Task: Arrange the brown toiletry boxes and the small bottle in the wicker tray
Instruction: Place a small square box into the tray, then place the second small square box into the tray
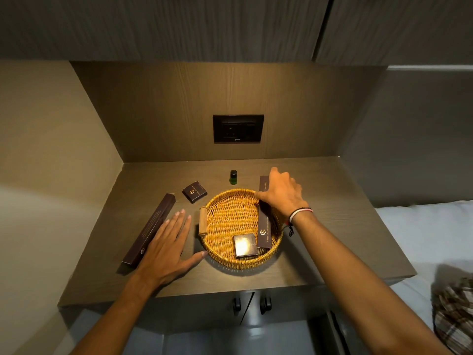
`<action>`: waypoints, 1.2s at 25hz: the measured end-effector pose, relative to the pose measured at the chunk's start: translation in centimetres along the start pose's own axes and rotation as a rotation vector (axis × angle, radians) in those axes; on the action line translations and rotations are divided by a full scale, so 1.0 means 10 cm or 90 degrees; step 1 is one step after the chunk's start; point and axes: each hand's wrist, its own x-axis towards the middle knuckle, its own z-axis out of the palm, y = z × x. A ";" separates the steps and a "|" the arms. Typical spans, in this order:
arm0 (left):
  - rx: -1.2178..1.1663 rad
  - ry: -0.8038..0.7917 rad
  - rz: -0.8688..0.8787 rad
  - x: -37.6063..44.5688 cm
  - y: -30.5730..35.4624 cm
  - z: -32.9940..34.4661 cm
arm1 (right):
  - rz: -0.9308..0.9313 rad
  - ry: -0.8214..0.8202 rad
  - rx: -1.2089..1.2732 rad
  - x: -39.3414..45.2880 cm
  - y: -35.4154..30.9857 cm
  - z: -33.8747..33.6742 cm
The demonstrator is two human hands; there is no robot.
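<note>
A round wicker tray (230, 219) sits mid-counter. Inside it, near the front, lies a small square brown box (245, 245). A long brown box (264, 231) rests with its near end in the tray and its far end poking over the far right rim; my right hand (281, 196) grips its middle. A second long brown box (151, 226) lies on the counter to the left. My left hand (166, 247) rests flat and open beside it, thumb touching the tray's rim. Behind the tray are another small square box (195, 192) and a small green bottle (233, 177), upright.
A black wall socket (238, 128) is set in the back panel. Walls close off the counter at the left and back. Cabinet door handles (238, 303) sit below the front edge. A white bed (422, 239) with a plaid cloth (455, 313) lies to the right.
</note>
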 end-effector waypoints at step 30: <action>-0.001 0.018 -0.004 -0.02 0.02 -0.02 | -0.316 -0.210 -0.049 0.36 -1.46 0.73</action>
